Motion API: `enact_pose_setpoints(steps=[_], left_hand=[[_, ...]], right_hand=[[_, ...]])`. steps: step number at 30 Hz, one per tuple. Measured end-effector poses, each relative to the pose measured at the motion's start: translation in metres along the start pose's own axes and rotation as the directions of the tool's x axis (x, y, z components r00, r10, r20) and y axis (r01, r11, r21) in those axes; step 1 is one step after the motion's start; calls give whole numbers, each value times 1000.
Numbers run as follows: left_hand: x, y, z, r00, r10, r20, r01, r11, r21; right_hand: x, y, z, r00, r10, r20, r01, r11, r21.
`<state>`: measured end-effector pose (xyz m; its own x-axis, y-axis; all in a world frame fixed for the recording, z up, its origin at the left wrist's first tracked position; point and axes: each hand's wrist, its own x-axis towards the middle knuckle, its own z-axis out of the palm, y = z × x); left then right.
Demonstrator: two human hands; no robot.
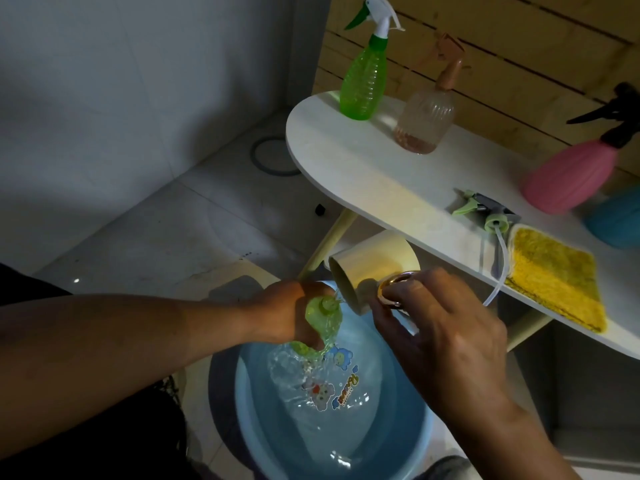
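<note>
Looking down through the head view, I have the left hand (287, 315) wrapped around a small green bottle (323, 317). Its fingers are curled round the body, and the open neck is tilted up toward the right. The bottle sits in the air over the near-left part of a blue basin (388, 431), which stands on the floor and holds water. The right hand (440, 334) grips a cream mug (372, 259) by its gold handle (393, 289), with fingers and thumb pinched on the ring. The mug is tipped well over, its mouth facing left and down, just beside the bottle's neck. A thin run of water (337, 300) leaves the mug's lip, meets the neck and spills down the bottle's side into the basin.

Behind the mug is a white table (374, 174) with a rounded end. At its far end a green spray bottle (363, 84) stands upright, with a clear ribbed spray bottle (426, 123) next to it. A pink spray bottle (568, 174) with a black head stands further right, and a blue container (616, 220) is just beside it. A loose spray head (485, 211) with its tube lies flat near the table's front edge, touching a yellow cloth (554, 282).
</note>
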<state>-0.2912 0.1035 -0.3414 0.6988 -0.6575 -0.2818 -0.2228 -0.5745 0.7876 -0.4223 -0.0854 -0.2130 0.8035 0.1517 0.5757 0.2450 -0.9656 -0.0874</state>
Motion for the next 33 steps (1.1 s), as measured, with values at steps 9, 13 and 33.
enact_pose_setpoints(steps=[9,13,33], left_hand=[[-1,6,-2,1000,20,4,-20,995,102],[-5,5,-1,1000,27,0,-26,994,106],[-8,-15,-8,999,-14,-46,20,991,131]], right_hand=[[-6,1,15,983,183,7,-183,978,97],[-12,6,34,899,430,78,-437,889,135],[-114,91,159,513,528,677,-591,789,-167]])
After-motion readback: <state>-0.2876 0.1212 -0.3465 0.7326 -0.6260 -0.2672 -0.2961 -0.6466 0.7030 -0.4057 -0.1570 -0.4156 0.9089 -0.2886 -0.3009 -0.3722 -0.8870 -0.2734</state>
